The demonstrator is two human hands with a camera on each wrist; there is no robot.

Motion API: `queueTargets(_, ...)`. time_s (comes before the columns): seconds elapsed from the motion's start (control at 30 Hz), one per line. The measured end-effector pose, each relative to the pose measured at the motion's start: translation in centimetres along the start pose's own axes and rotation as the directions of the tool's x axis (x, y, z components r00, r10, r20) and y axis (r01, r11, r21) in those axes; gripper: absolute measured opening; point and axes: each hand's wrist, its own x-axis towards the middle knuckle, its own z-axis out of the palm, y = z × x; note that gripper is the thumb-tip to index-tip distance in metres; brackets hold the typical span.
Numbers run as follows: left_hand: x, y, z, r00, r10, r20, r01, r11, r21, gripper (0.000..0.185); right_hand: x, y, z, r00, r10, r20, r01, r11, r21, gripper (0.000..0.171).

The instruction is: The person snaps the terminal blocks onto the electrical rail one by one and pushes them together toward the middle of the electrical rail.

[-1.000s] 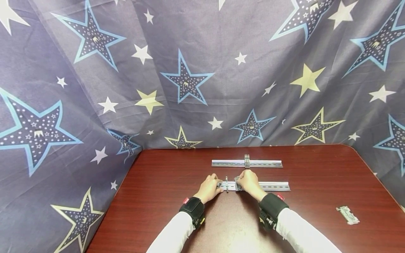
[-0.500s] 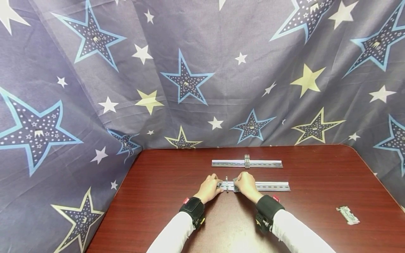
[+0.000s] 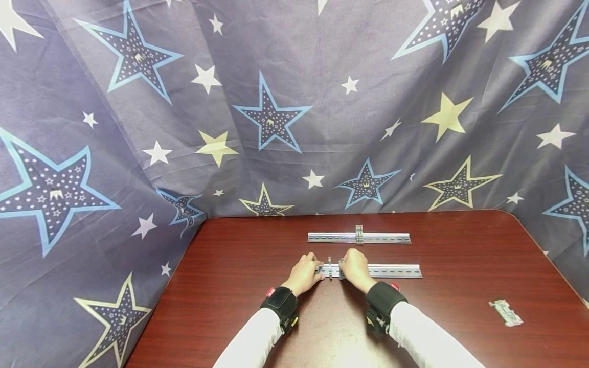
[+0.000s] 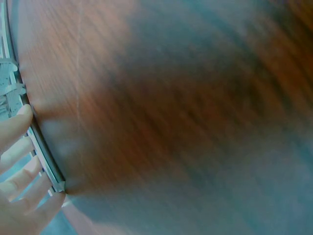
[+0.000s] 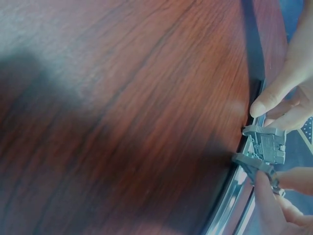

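Observation:
A slotted metal DIN rail [image 3: 399, 271] lies across the table in front of me. My left hand [image 3: 302, 274] grips its left end, the thumb on the near edge and the fingers spread over the far side in the left wrist view. Just right of that hand, a thin grey terminal block [image 5: 268, 143] stands upright on the rail. My right hand [image 3: 356, 269] pinches a second grey terminal block [image 5: 252, 165] between thumb and fingers at the rail. In the right wrist view this block tilts slightly and sits close beside the first; whether they touch, I cannot tell.
Behind, a second DIN rail [image 3: 386, 238] lies parallel, carrying several terminal blocks [image 3: 359, 235] grouped near its middle. A loose pale terminal block [image 3: 506, 313] lies flat at the right of the reddish-brown table [image 3: 230, 255]. A star-patterned cloth [image 3: 294, 168] hangs behind the table.
My right hand has slid left along the rail with its terminal block, closing the gap to the standing block. My left hand has stayed in place.

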Motion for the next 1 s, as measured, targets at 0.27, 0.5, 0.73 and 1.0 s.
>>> queueTargets(0.27,0.1,0.0,0.1,1.0,-0.005,0.005,0.005,1.0,-0.003,0.031,0.4,-0.3,0.0,0.999,0.019,0.026,-0.018,0.999,-0.028,0.031)
queueTargets(0.5,0.1,0.1,0.1,1.0,0.005,-0.003,-0.005,1.0,-0.008,0.031,0.6,-0.6,0.1,1.0,0.003,0.019,-0.002,0.998,-0.064,0.023)
queueTargets(0.73,0.1,0.1,0.1,1.0,0.018,-0.004,-0.018,1.0,-0.005,0.031,0.7,-1.5,0.2,0.999,0.029,0.019,-0.027,0.995,-0.097,0.01)
queueTargets(1.0,0.0,-0.1,0.0,1.0,0.002,-0.001,-0.002,1.0,-0.01,0.03,1.1,-2.2,0.8,0.996,0.089,0.018,-0.085,0.984,-0.155,0.006)
